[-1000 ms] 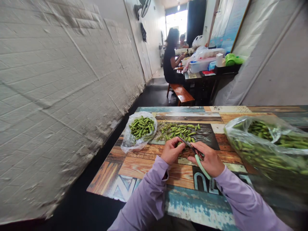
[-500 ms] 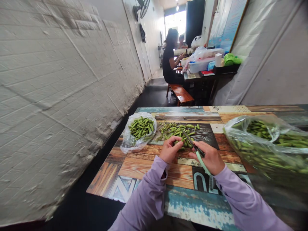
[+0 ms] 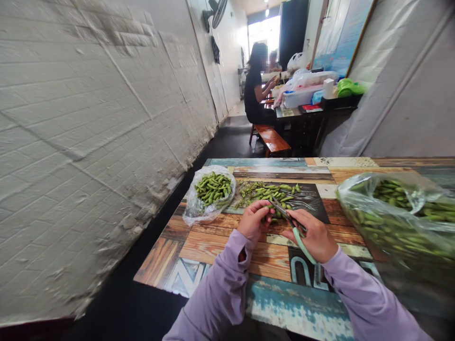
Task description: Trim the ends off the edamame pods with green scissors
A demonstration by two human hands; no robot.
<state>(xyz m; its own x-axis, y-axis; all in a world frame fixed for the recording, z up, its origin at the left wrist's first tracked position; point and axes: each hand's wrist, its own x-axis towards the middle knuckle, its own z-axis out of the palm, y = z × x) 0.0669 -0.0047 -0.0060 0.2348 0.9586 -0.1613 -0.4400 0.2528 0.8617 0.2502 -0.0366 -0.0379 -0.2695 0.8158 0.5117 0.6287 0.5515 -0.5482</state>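
My left hand (image 3: 254,220) is closed in a pinch above the near edge of the pod pile, holding an edamame pod mostly hidden by the fingers. A pair of scissors (image 3: 301,244) with pale green handles is gripped in my right hand (image 3: 315,235). Its dark blades point up and left, slightly apart, with their tips at my left fingertips. Behind both hands, loose edamame pods (image 3: 269,193) and small trimmed bits lie on a dark patch of the tabletop. To the left sits an open clear bag of pods (image 3: 213,188).
A large clear plastic bag (image 3: 386,215) full of pods stands on the right of the patterned table (image 3: 227,246). Beyond it, a person in black (image 3: 254,90) sits on a wooden bench (image 3: 272,138) at another table with boxes. A white brick wall (image 3: 88,142) runs along the left.
The scissor blades have spread a little and their tips have come to my left fingertips. My left fingers have turned slightly upward. The whole view has shifted slightly.
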